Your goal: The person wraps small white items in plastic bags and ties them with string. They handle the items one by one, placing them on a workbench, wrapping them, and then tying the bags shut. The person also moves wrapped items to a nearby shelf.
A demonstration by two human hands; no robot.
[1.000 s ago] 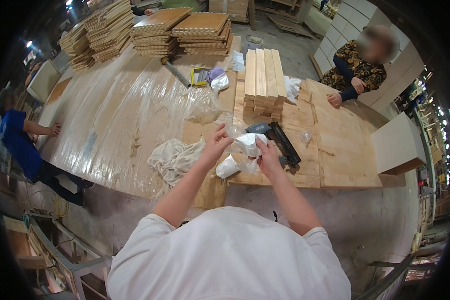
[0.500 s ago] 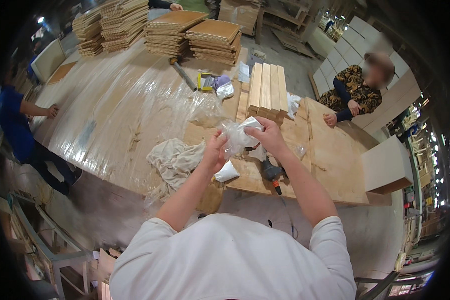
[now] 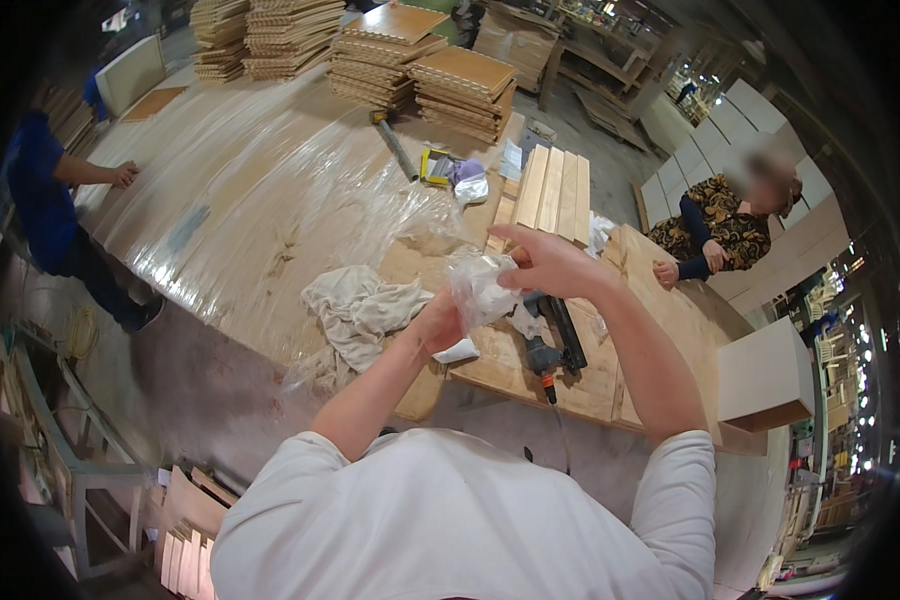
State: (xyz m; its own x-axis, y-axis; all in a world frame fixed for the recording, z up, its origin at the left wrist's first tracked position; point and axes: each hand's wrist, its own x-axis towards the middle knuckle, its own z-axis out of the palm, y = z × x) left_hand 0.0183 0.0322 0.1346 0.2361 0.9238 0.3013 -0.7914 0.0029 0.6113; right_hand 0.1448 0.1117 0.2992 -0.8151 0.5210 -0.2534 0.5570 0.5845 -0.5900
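Note:
My left hand (image 3: 438, 322) grips a crumpled clear plastic bag (image 3: 482, 290) with something white in it, held over the table. Beside the bag's right edge, my right hand (image 3: 545, 262) has its fingers stretched out and apart; whether its thumb touches the plastic I cannot tell. Below the right hand lies a black air nail gun (image 3: 550, 348) with an orange hose fitting. A crumpled off-white cloth (image 3: 355, 310) rests left of my left hand. Partly behind that forearm is a white packet (image 3: 458, 351). Past the bag stands a stack of pale wooden slats (image 3: 552, 195).
Plastic film (image 3: 220, 200) covers the table's left part. Stacks of wooden panels (image 3: 460, 85) line the far edge, with a hammer-like tool (image 3: 395, 145) nearer. One person (image 3: 50, 210) stands left, another (image 3: 725, 220) right. A white box (image 3: 765, 375) sits at right.
My right hand has come off the white wrapping, its fingers now spread. The bag stays in my left hand. My view has shifted slightly, and more of the nail gun shows.

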